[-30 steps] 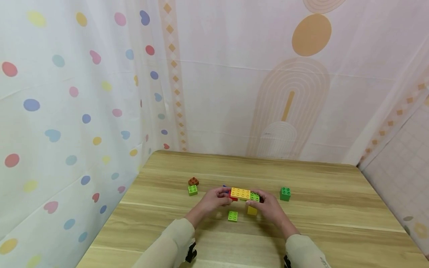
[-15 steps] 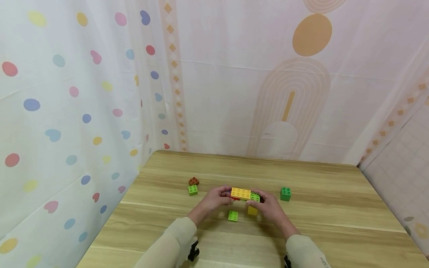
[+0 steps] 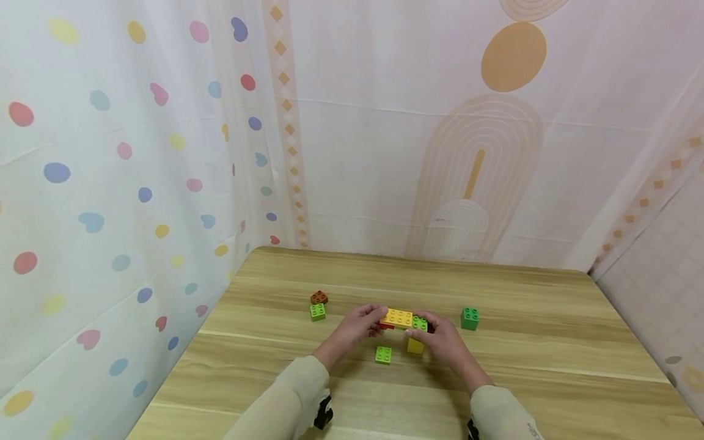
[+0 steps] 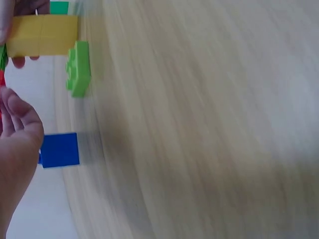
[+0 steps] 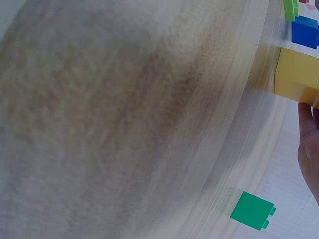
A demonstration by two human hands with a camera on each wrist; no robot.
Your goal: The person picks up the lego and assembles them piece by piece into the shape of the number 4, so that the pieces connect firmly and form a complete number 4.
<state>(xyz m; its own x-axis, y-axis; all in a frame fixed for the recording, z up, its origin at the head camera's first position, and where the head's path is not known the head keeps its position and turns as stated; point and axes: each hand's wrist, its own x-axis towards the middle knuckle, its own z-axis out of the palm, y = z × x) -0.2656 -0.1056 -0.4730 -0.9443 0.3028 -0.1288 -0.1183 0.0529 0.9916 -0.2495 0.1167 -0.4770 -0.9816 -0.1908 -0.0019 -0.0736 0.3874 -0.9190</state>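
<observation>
A long yellow toy brick lies flat at the top of a joined build, with a red brick under its left end. A light green brick adjoins its right end, above a yellow stack. My right hand grips the green brick and stack from the right. At the other end, my left hand pinches the yellow and red bricks, a digit lying on top. Its lower fingers are partly hidden. Below the left hand a blue brick shows in the left wrist view.
A loose light green brick lies in front of the build. Left of the hands are a brown brick and another light green brick. A dark green brick stands to the right on the wooden table.
My left hand has shifted from the side of the red brick onto the yellow brick's left end. The blue brick, seen earlier behind it, is now hidden in the head view. My right hand stays put.
</observation>
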